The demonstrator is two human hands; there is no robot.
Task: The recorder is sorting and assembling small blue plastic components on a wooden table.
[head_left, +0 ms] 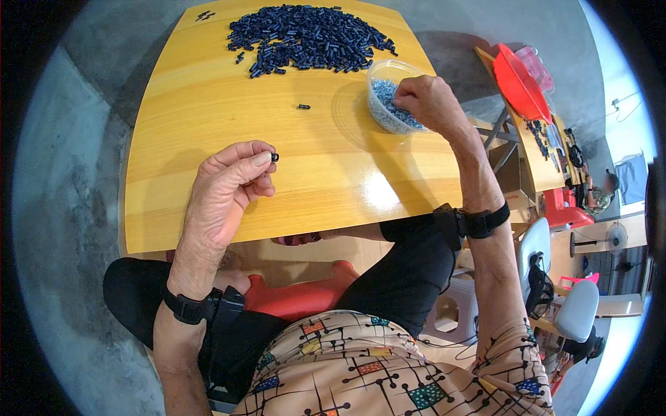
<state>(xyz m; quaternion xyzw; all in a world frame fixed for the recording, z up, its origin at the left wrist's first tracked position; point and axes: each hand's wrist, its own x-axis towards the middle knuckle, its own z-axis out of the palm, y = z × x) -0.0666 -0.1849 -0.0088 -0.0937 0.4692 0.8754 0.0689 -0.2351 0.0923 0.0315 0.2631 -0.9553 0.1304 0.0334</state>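
Note:
My left hand (229, 182) is closed over the near left part of the yellow table (184, 128). Between its thumb and fingers it pinches a small black cylindrical piece (275, 157), whose end shows a round opening. At the table's right side, my right hand (433, 104) reaches into a clear plastic tub (377, 111) of small silvery metal parts (386, 90). Its fingers are drawn together at the parts; what they hold, if anything, is hidden. One loose black piece (304, 107) lies on the table between the hands and the large pile of black pieces (305, 35).
A few black pieces (205, 15) lie at the far left corner. Beyond the table's right edge are a side table (538, 156) with a red basin (520, 83), a pale chair (577, 310) and, farther off, a person (601, 197). A red stool (298, 291) is below me.

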